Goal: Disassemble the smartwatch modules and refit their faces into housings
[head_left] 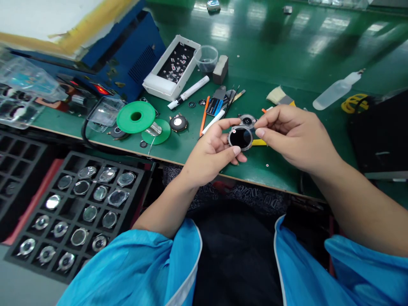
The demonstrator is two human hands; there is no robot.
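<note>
My left hand [212, 151] holds a round watch case [241, 138] with a dark face, its thumb on the lower rim and its fingers around the side. A small pale red-marked sticker [233, 131] sits near the face's upper left edge. Just beyond the case is a round watch back [247, 120] with a dark centre; whether it is held or lying on the table is unclear. My right hand [293, 131] is closed in a pinch at the case's right edge. What its fingertips hold, if anything, is too small to make out. A yellow strip [259, 143] shows beneath the hands.
Left stand a solder spool [136, 117], a black round part [178, 122] and a white box of small parts [172, 68]. A marker [188, 92], brush [279, 96] and squeeze bottle [336, 91] lie beyond. A foam tray [73, 208] of watch parts sits lower left.
</note>
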